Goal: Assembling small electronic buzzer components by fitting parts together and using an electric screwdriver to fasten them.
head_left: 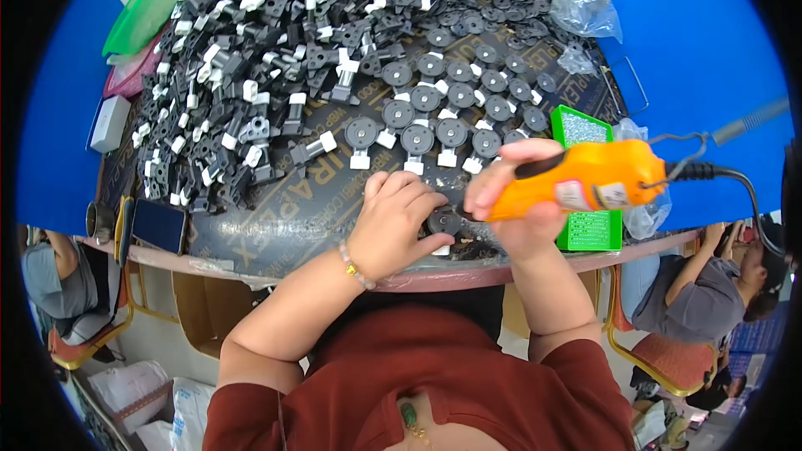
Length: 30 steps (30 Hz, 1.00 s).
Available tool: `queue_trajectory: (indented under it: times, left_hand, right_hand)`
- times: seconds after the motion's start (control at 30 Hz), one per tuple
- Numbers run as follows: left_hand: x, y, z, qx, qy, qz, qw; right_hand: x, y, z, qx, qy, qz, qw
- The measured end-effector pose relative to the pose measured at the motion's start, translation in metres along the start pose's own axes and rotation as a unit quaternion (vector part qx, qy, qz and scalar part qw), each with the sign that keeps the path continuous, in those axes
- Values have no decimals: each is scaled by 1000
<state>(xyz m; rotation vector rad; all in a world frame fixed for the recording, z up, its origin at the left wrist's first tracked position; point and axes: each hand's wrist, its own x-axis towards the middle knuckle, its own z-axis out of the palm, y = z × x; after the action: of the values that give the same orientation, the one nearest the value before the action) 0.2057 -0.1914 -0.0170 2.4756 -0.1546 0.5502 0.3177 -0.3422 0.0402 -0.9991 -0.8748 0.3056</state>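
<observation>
My right hand [526, 192] is wrapped round an orange electric screwdriver [597, 177], its tip pointing left and its cord trailing off to the right. Near the table's front edge, my left hand [397, 221] pinches a black round disc part [444, 220] with a white tab, thumb on the near side and fingers on the far side. The screwdriver's tip is close to this disc; whether they touch I cannot tell. Beyond my hands, several similar disc parts [417, 139] with white tabs lie in rows.
A large heap of black and white plastic pieces [251, 58] covers the left and back. Loose black discs [510, 0] lie at the far right. Beside the screwdriver is a green tray [614, 238] of small screws. A phone [159, 225] rests at the left edge. People sit on both sides.
</observation>
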Motion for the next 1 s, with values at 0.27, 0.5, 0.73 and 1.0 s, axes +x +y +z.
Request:
queue_trajectory:
  times: [0.27,0.5,0.73,1.0]
  left_hand:
    - [2,4,-1,22,11,9,1000]
    - [4,4,-3,38,16,19,999]
    - [4,4,-4,40,12,22,999]
    - [4,6,-7,27,29,22,999]
  right_hand:
    - [15,-54,-124,-254,252,-106,928]
    - [8,-40,-167,-265,305,-95,910]
    - [7,-39,-170,-269,301,-100,909]
    - [0,-67,-118,-193,222,-176,939]
